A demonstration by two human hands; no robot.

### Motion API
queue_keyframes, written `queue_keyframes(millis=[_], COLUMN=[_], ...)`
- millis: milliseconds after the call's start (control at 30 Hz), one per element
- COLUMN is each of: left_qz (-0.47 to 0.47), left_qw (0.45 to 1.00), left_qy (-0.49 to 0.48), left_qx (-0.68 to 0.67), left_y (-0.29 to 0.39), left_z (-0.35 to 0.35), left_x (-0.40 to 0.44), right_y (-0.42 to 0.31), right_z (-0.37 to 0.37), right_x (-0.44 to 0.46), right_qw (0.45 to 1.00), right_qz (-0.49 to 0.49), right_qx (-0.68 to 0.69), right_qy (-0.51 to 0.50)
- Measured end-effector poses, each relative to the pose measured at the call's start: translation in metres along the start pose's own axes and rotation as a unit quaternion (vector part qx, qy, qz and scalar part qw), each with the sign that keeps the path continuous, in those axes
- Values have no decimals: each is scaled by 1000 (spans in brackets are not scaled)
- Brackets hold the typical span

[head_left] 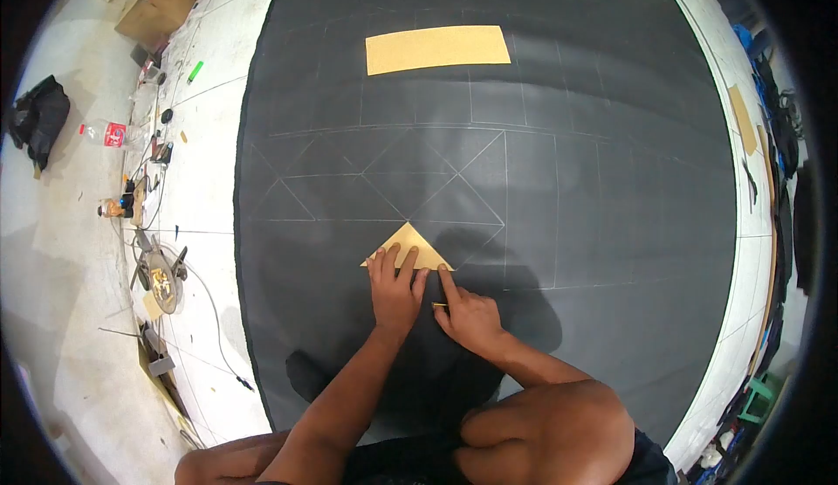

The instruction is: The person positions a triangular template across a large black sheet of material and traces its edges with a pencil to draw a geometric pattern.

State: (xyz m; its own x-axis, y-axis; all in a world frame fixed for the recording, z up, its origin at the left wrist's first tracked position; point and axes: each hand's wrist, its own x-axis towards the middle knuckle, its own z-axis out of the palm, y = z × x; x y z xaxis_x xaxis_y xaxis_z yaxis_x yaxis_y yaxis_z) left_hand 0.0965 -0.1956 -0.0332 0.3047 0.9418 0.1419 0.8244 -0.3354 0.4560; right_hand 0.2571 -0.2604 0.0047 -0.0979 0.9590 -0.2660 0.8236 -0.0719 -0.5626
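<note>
A yellow card triangle (408, 239) lies flat on a large black sheet (628, 197), its tip pointing away from me. My left hand (397, 293) presses on the triangle with fingers spread. At the triangle's right corner, the index finger of my right hand (471, 319) is stretched out and touches the edge. A short, thin yellowish stick (439, 305) pokes out beneath the curled fingers of that hand; most of it is hidden. Pale drawn lines, including crossing diagonals and rectangles, run over the sheet beyond the triangle.
Farther up the sheet lies a yellow card rectangle (436, 50). Along the left floor are a plastic bottle (113, 134), a green cutter-like object (195, 71), a cable (218, 328) and a round dish (161, 280). A green stool (759, 398) stands at the right.
</note>
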Motion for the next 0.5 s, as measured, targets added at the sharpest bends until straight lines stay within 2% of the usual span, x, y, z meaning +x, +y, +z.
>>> queue_keyframes(millis=[233, 433, 500], left_qz=[-2, 11, 29], left_qw=[1000, 999, 998], left_qy=[0, 8, 10], left_qx=[-2, 38, 60], left_y=[0, 4, 5], left_z=[1, -2, -8], left_x=[-1, 4, 8], right_y=[-1, 2, -1], right_z=[-2, 1, -2], right_x=[-1, -1, -1], right_qw=[1000, 999, 1000], right_qz=[3, -20, 6], right_qx=[-7, 9, 5], right_qy=[-5, 28, -10])
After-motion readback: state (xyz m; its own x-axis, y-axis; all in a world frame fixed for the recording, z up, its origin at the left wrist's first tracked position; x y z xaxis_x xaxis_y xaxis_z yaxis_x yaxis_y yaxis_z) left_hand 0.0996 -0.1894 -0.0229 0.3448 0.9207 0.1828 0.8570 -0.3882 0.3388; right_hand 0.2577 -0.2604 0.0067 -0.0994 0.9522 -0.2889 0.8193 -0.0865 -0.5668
